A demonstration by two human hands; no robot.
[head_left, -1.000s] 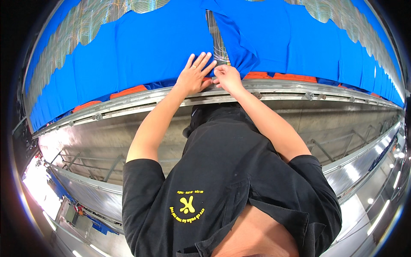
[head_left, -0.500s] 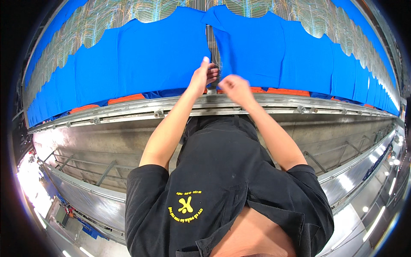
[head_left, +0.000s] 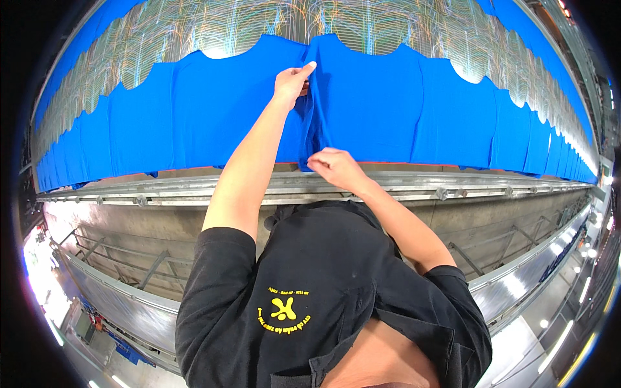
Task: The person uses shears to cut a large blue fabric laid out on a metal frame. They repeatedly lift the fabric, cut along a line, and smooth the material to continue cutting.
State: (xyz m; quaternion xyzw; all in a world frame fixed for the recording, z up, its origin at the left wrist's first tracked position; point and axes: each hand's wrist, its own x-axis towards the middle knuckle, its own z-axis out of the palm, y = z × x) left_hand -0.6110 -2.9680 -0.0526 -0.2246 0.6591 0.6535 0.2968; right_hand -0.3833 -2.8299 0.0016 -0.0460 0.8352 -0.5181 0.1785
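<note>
A blue fabric panel (head_left: 362,103) with a curved cut-out along its far edge lies on a long table, overlapping a similar blue fabric panel (head_left: 226,110) at its left. Along the overlap the cloth stands up in loose folds. My left hand (head_left: 294,85) is at the upper part of this fold, thumb stretched along it and fingers curled in at the cloth, partly hidden. At the near end, my right hand (head_left: 336,169) pinches the panel's lower corner by the table edge.
A metal rail (head_left: 259,187) with small knobs runs along the table's near side. Farther back the table surface (head_left: 310,22) carries many thin coloured curved lines. More blue panels (head_left: 71,152) continue in a row to both sides. Behind me stands another metal-edged table (head_left: 123,291).
My left hand has moved farther up the cloth, and my right hand has come left to the near corner. The right panel's edge has shifted left, covering the gap between the panels.
</note>
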